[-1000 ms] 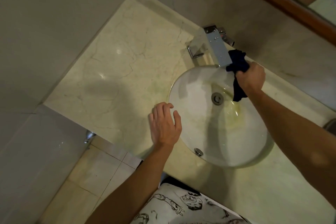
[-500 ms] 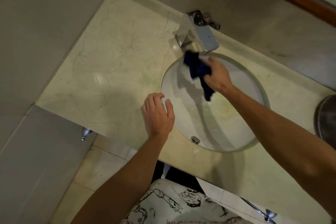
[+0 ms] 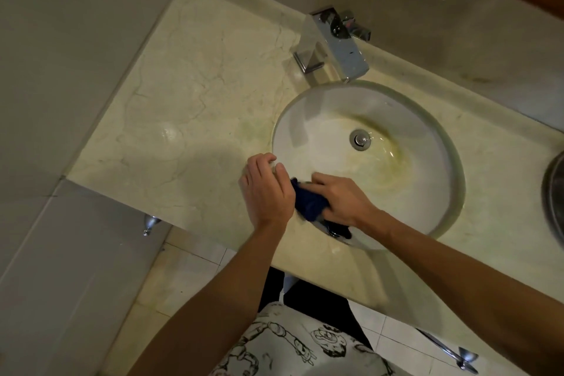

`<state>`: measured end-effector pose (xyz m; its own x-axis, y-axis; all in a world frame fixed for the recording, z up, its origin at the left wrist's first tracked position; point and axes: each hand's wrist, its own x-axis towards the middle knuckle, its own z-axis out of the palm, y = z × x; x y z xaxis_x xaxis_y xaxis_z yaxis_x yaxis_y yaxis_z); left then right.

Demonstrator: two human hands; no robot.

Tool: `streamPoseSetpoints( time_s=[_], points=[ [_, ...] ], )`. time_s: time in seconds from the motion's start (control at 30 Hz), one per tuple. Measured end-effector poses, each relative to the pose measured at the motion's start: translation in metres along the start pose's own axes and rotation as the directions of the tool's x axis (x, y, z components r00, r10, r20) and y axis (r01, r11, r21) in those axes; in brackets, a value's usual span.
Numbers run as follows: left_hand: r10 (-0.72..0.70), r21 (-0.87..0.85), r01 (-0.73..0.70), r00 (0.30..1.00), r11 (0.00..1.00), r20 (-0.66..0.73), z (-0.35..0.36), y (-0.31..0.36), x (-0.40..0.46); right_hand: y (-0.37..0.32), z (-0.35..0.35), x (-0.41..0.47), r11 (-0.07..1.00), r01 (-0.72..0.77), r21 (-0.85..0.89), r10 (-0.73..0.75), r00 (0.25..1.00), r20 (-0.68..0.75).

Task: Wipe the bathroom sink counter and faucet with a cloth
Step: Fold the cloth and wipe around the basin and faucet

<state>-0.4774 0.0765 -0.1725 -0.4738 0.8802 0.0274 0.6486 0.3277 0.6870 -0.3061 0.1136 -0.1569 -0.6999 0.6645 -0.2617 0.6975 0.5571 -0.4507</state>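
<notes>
Resting at the near-left rim of the sink (image 3: 439, 143), the left hand (image 3: 267, 189) lies on the worktop (image 3: 189, 119) with fingers loosely curled, holding nothing. Just right of it, touching it, the dark blue cloth (image 3: 309, 204) is bunched on that rim under the right hand (image 3: 341, 201), whose fingers curl around it. Behind the sink stands the chrome faucet (image 3: 338, 46), well apart from both hands.
</notes>
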Motion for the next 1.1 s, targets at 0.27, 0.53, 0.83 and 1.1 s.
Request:
streamPoseSetpoints(
  time_s=[0.27,0.53,0.83,1.1],
  points=[
    [0.011,-0.013,-0.012,0.998,1.0,-0.057,0.002,-0.001,0.0,0.009,-0.047,0.117,0.938,-0.346,0.02,0.34,0.908,-0.245],
    [0.017,0.055,-0.016,1.0,0.998,-0.016,0.003,-0.002,0.001,0.078,-0.081,0.082,0.867,-0.499,0.004,0.462,0.799,-0.385],
    [0.013,0.082,-0.013,1.0,0.997,-0.003,0.006,0.0,0.0,0.092,-0.108,0.116,0.861,0.081,-0.502,-0.161,0.98,-0.119],
    [0.025,0.134,-0.024,1.0,0.991,-0.011,0.008,-0.001,0.001,0.197,-0.147,0.022,0.747,0.003,-0.664,-0.087,0.992,-0.094]
  ],
)
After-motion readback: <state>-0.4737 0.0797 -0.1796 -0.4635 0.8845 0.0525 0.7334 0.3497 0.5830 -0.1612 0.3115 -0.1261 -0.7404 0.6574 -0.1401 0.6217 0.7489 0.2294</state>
